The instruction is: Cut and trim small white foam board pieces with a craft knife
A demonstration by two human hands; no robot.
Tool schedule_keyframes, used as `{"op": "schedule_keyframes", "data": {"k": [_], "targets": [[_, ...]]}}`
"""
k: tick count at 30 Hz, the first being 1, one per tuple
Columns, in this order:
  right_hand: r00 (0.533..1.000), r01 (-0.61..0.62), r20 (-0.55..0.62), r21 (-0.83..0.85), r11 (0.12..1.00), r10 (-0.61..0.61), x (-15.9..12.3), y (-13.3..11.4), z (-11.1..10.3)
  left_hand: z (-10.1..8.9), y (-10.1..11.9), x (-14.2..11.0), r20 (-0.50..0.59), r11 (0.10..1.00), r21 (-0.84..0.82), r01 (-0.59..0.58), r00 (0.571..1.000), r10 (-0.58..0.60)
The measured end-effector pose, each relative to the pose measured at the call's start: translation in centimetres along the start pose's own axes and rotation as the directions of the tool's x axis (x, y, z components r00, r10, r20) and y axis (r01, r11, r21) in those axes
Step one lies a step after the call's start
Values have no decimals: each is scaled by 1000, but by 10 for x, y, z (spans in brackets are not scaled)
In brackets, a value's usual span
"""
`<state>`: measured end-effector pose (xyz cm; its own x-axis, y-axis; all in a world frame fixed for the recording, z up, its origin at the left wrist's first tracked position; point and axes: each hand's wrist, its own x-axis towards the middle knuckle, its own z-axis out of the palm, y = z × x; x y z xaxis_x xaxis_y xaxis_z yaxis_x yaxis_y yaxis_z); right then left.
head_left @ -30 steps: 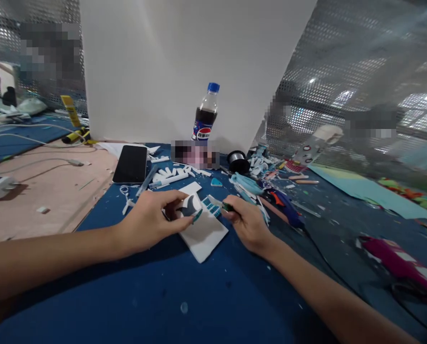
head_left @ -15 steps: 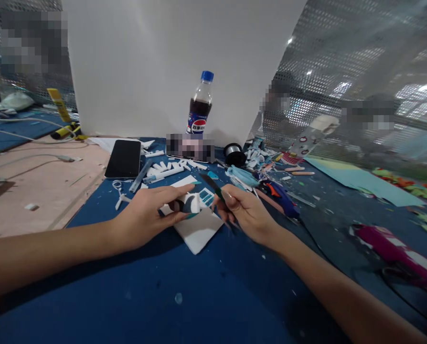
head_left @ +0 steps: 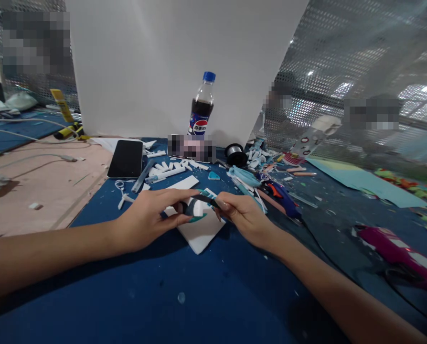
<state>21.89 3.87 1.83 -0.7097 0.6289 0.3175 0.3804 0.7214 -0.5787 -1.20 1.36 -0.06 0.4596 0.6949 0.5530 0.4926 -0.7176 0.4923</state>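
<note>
My left hand (head_left: 145,217) is closed, pinching a small white piece with a dark grey part (head_left: 196,207) between thumb and fingertips. From the right, my right hand (head_left: 244,212) grips a thin, flat dark strip (head_left: 207,199); whether it is a blade or a strip of material I cannot tell. The strip's far end reaches the left fingertips at the top of the white piece. Below both hands lies a white sheet (head_left: 199,236), partly hidden by them. A small card with blue-green patches (head_left: 210,193) shows between the hands.
Behind the hands are white offcuts (head_left: 166,172), a black phone (head_left: 125,158), a cola bottle (head_left: 201,105) and a wire spool (head_left: 235,155). To the right lie a blue glue gun (head_left: 283,198) with a cord and a magenta tool (head_left: 396,251). A white board (head_left: 163,62) stands behind.
My right hand has brought the dark strip down and left, so its end now meets the left fingertips and white piece. My left hand keeps its hold. The view has shifted slightly.
</note>
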Motion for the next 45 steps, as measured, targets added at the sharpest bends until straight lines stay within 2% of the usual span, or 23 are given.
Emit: {"op": "schedule_keyframes", "data": {"k": [11,18,22,29,34,45], "targets": [[1000,-16,-3,-90,996,16,0,4,0,-1,0,1,44,1000,-6,-15,999,15],[995,-5,-98,-169,986,-12,-3,5,3,-2,1,1,60,1000,8,-26,998,25],[994,-7,-111,-163,987,-11,-3,6,4,-2,1,1,63,1000,4,-14,998,13],[994,-4,-105,-165,986,-13,-1,5,3,-2,-2,-1,47,999,6,-50,998,50],[996,16,-85,-158,987,-30,-2,3,4,-1,-3,-1,74,996,-6,-91,993,91],[997,21,-61,-219,976,-35,-3,-2,3,0,-5,-2,71,993,-40,-107,991,109]]}}
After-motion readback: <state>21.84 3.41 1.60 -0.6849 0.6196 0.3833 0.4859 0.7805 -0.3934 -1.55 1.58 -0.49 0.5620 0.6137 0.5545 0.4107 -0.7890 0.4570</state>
